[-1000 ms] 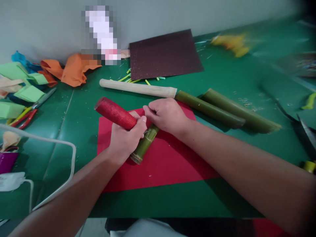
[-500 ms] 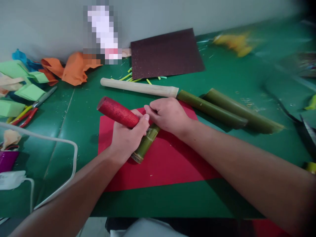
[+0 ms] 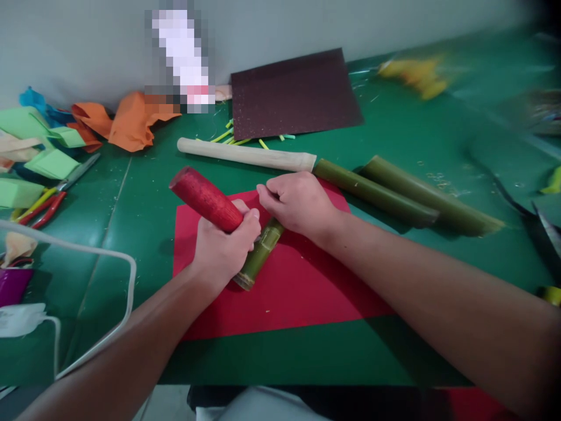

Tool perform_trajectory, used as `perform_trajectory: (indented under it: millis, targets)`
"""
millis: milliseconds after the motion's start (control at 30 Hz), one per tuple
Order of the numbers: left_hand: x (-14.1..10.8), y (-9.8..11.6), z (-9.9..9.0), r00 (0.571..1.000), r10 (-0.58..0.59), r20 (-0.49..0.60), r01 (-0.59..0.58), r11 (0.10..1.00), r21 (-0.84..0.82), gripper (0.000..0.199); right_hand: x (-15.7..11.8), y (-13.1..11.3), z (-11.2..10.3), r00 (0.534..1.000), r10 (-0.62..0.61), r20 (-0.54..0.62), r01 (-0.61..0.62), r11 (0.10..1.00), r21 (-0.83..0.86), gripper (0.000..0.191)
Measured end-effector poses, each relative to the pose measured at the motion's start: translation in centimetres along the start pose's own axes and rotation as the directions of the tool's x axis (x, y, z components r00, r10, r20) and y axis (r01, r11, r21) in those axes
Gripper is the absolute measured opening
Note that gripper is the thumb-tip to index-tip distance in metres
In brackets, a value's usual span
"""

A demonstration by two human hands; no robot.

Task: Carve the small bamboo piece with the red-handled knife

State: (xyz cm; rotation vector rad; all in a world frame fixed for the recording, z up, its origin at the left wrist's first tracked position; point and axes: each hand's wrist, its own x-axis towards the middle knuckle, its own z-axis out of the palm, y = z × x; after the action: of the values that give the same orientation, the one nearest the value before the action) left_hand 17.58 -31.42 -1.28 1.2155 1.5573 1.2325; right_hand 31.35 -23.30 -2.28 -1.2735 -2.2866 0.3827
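Observation:
My left hand (image 3: 221,245) is wrapped round a red-coloured bamboo tube (image 3: 201,196), which tilts with its far end up and to the left. Beneath it, a short green bamboo piece (image 3: 262,251) lies slanted on a red sheet (image 3: 280,310). My right hand (image 3: 300,202) is closed over the upper end of that green piece. Its curled fingers hide whatever they hold, if anything. The spot where the red tube and the green piece come near each other is partly covered by my left fingers.
A pale bamboo stick (image 3: 245,155) and two green bamboo tubes (image 3: 377,193) lie behind my hands. Farther back is a dark brown sheet (image 3: 298,96). Red-handled scissors (image 3: 52,204), folded green paper (image 3: 52,164), crumpled orange paper (image 3: 131,123) and a white cable (image 3: 131,280) occupy the left side.
My left hand has shifted slightly left and down with the red tube, whose far end is a little higher. My right hand and the green piece stay almost in place.

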Motion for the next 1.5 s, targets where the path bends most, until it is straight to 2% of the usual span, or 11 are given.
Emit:
perform_trajectory:
  millis: [400, 633, 800, 1233, 1500]
  targets:
    - [0.0, 0.0, -0.4, 1.0, -0.004, -0.005, 0.004, 1.0, 0.019, 0.023, 0.1, -0.3, -0.2, 1.0, -0.01, 0.017, 0.01, 1.0, -0.002, 0.043]
    - [0.5, 0.5, 0.3, 0.999, -0.011, -0.041, 0.01, 1.0, -0.022, 0.02, 0.1, 0.0, -0.2, 1.0, -0.025, 0.012, 0.025, 1.0, -0.009, 0.043]
    - [0.8, 0.5, 0.7, 1.0, 0.026, -0.016, -0.025, 1.0, 0.01, 0.02, 0.0, 0.2, -0.1, 0.999, -0.05, -0.009, 0.05, 0.999, 0.013, 0.044]
    - [1.1, 0.4, 0.8, 1.0, 0.011, -0.001, -0.011, 0.999, 0.036, 0.023, 0.0, 0.4, 0.2, 0.998, -0.052, -0.023, 0.053, 0.998, 0.04, 0.045]
    - [0.4, 0.6, 0.1, 1.0, -0.002, 0.013, 0.002, 0.997, 0.072, 0.021, 0.0, 0.3, 0.0, 1.0, -0.011, -0.017, 0.011, 1.0, 0.007, 0.044]
